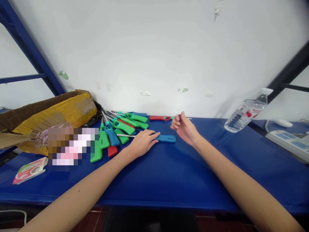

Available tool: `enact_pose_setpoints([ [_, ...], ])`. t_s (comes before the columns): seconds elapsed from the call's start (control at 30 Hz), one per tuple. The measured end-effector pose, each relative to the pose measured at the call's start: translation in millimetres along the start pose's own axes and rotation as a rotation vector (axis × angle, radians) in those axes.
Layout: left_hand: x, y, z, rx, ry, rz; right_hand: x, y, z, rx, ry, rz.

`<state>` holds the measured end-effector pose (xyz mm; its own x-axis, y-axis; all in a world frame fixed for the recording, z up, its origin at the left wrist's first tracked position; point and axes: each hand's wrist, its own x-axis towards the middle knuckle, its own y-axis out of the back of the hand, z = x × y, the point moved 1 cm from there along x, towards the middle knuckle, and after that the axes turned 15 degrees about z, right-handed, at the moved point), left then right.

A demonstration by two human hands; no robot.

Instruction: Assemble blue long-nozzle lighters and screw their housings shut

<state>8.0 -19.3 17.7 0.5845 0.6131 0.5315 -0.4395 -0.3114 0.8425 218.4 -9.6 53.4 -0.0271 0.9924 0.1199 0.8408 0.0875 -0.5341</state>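
My left hand (144, 141) lies over a blue long-necked lighter (166, 138) on the table, fingers closed around its middle. The lighter's metal tube points left and its handle end sticks out to the right. My right hand (183, 128) is raised just right of that handle, fingers curled in and thumb up; whatever they may hold is hidden. Behind it a red lighter (159, 118) lies along the wall, partly covered by the hand. To the left of my left hand is a pile of green, blue and red lighters (124, 127).
An opened cardboard box (55, 112) with yellow tape stands at the left, near a pink and green card (30, 170). On the right are a water bottle (246, 112) and a white power strip (287, 141). The blue table (169, 183) meets a white wall.
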Motion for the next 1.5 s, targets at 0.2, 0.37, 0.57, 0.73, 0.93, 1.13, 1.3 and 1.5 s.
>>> enact_pose_setpoints([
  [0.2,1.7,0.9,2.2,0.003,0.008,-0.018,0.9,3.8,-7.0,0.024,-0.081,-0.063],
  [0.37,1.9,2.5,3.9,0.000,-0.001,-0.034,-2.4,6.6,-9.8,0.020,-0.104,-0.080],
  [0.57,0.1,0.0,1.4,-0.008,-0.021,-0.002,-0.6,14.9,-17.5,-0.017,-0.015,0.031],
  [0.73,-0.2,-0.3,1.5,-0.015,-0.020,-0.001,2.6,19.8,-16.4,-0.037,0.006,0.128],
  [0.93,1.1,1.8,4.4,-0.003,0.000,-0.011,-2.0,6.7,-8.3,-0.041,-0.032,0.077],
  [1.13,1.2,2.8,5.3,-0.007,0.024,-0.030,-4.2,7.3,-12.5,0.065,-0.010,0.029],
  [1.3,0.9,2.3,4.4,-0.009,0.018,-0.016,2.1,19.4,-14.7,0.024,-0.012,0.120],
  [1.5,0.8,1.4,3.8,-0.020,0.024,-0.011,8.1,25.0,-15.2,-0.002,-0.034,0.147],
])
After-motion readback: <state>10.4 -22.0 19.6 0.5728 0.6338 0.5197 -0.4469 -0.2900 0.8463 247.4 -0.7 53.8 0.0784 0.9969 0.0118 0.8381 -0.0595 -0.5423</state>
